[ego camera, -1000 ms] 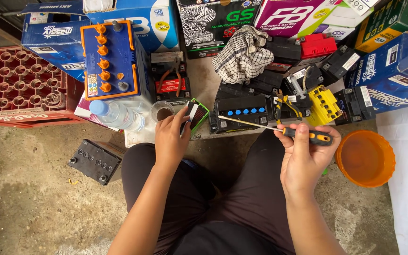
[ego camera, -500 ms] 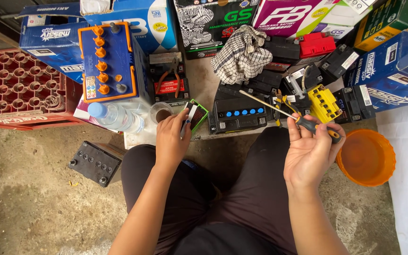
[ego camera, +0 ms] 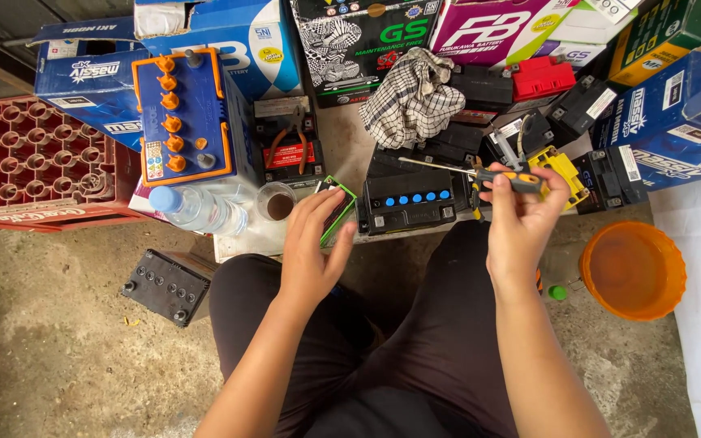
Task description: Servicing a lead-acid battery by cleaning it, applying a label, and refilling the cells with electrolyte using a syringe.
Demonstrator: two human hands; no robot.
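Observation:
My left hand point(ego camera: 311, 243) rests on a small flat black device with a green edge point(ego camera: 336, 208), which stands tilted on the low board in front of my knees. My right hand point(ego camera: 522, 219) grips a screwdriver point(ego camera: 480, 172) with an orange and black handle; its thin shaft points left, over a black battery with a row of blue caps point(ego camera: 409, 201). Both forearms reach out over my dark trousers.
A large blue battery with orange caps point(ego camera: 182, 118) stands at the left, with a plastic water bottle point(ego camera: 196, 209) and a small cup of dark liquid point(ego camera: 277, 201) below it. Red crate point(ego camera: 34, 162), checked cloth point(ego camera: 411, 97), orange bowl point(ego camera: 633, 269), small black battery on the floor point(ego camera: 164, 285), cardboard boxes behind.
My right hand has turned the screwdriver: its shaft swung up and back, and now lies nearly level, pointing left. My left hand has stayed on the green-edged device.

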